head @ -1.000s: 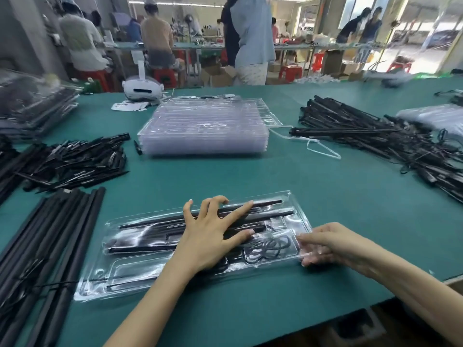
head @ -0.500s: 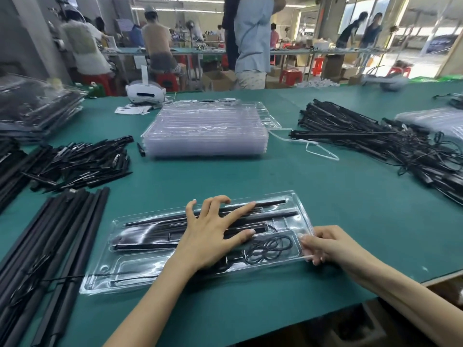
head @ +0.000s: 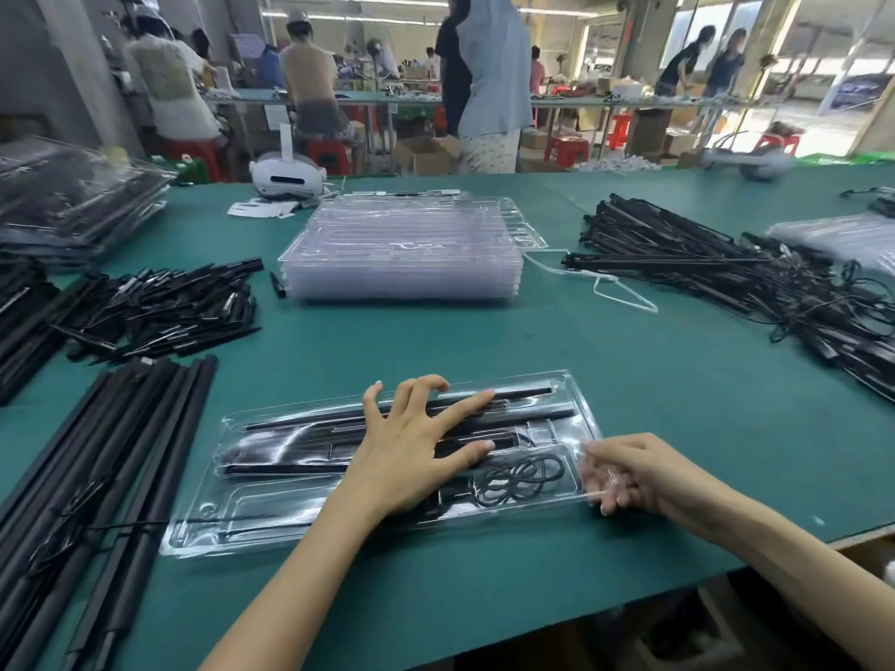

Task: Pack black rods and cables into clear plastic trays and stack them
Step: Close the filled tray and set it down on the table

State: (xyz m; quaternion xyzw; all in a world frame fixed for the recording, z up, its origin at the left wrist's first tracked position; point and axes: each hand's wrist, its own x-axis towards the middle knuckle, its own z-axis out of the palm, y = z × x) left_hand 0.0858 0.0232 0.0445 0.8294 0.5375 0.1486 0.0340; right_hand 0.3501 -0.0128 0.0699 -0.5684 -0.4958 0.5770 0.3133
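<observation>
Pressing the clear plastic tray [head: 576, 404] shut

Our left hand [head: 411, 452] lies spread, open-fingered, over its black rods [head: 290, 469]; our right hand [head: 634, 474] pinches its end.

The tray [head: 271, 530] lies on the table [head: 629, 380], at the near edge. Rods [head: 300, 469] and a cable [head: 520, 477] lie in the tray, the cable at its right end. The left hand [head: 411, 457] rests on the rods. The right hand [head: 634, 472] holds the tray's right end. Behind the tray sits a stack of trays [head: 407, 254]. Left of the tray lie long rods [head: 97, 457], and behind those a heap of short rods [head: 160, 307]. Far right of the tray lies a pile of rods with cables [head: 726, 273].
</observation>
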